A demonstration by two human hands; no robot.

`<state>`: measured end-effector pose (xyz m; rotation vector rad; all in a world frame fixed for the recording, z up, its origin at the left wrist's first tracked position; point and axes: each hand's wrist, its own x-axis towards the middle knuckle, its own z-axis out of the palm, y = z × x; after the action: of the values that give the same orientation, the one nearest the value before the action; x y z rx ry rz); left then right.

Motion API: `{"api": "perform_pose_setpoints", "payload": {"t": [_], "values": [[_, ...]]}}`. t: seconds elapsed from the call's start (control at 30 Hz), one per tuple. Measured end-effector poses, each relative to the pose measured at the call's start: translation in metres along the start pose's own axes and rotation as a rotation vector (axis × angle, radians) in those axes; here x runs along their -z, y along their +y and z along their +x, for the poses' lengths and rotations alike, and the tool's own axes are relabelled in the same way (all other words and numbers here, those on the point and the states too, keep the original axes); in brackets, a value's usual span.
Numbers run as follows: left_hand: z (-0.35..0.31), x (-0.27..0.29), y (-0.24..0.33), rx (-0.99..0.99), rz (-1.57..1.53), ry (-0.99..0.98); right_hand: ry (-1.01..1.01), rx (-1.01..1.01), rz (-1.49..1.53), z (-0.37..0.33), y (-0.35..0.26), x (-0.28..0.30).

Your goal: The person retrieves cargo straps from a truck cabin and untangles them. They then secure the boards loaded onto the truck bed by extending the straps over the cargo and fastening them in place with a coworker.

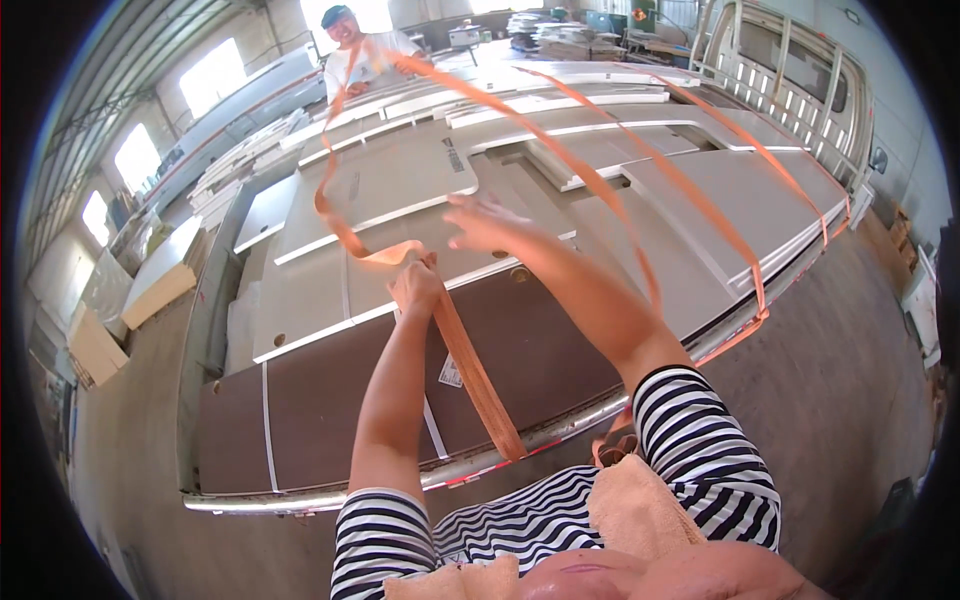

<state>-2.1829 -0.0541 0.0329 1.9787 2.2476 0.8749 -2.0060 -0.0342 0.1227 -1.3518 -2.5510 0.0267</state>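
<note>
My left hand (415, 288) is closed around an orange webbing strap (472, 370). From that fist the strap runs down over a dark brown panel (330, 410) to the near edge of the truck bed. Beyond the fist it loops loosely up and away toward a person (370, 62) on the far side, whose hands are at the orange webbing. My right hand (488, 222), slightly blurred, hovers over the stacked grey boards (385, 180) with its fingers apart and nothing in it. More orange straps (690, 190) cross the load to the right.
A metal rail (300, 503) edges the near side of the truck bed. The white truck cab (795, 75) stands at the far right. To the left, pale panels (165, 270) lean and stack on the concrete floor (130, 420). Bundled orange webbing (615, 445) hangs near my body.
</note>
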Motion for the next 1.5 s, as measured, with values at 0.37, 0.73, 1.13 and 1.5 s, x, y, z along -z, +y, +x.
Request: {"api": "perform_pose_setpoints", "payload": {"t": [0.37,0.73,1.13,1.5], "values": [[0.003,-0.009,0.002,-0.108,0.147,-0.016,0.152,-0.118,0.129,-0.138,0.066,-0.017],[0.001,0.008,0.011,-0.129,0.195,-0.061,0.236,-0.625,0.303,-0.248,0.04,-0.034],[0.003,0.01,0.012,-0.106,0.193,-0.131,0.202,-0.649,1.351,-0.296,-0.056,0.032],[0.011,0.01,0.02,-0.021,0.201,-0.207,-0.188,-0.498,1.519,-0.347,-0.109,0.019]]}}
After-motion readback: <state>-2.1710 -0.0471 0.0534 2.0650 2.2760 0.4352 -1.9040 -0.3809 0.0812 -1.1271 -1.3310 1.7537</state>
